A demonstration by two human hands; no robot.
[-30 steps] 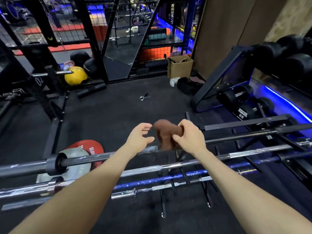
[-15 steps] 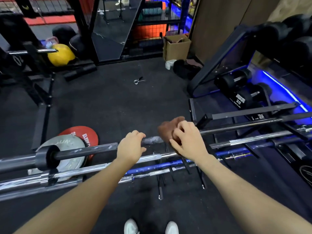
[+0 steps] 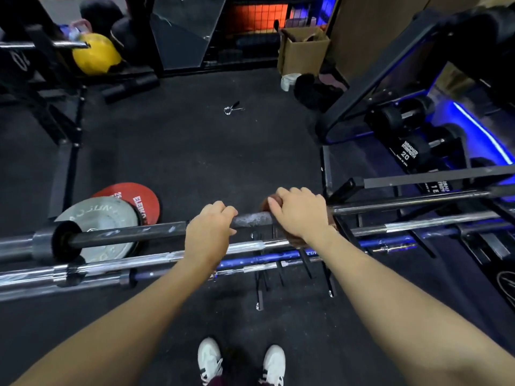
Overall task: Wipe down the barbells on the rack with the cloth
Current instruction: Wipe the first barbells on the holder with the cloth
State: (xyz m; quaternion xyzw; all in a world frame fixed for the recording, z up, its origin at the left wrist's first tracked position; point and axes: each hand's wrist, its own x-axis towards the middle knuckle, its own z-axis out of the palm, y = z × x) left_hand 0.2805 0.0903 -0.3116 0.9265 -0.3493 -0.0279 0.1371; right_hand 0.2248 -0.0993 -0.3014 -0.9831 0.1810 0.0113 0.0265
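Barbell (image 3: 125,235) gripped by left hand (image 3: 207,232); right hand (image 3: 302,215) wraps cloth (image 3: 295,240).

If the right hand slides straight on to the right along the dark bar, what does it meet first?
Probably the black steel rack upright that carries the dark top barbell. The right hand, wrapping the brown cloth on that bar, sits just left of it; the exact depth is unclear.
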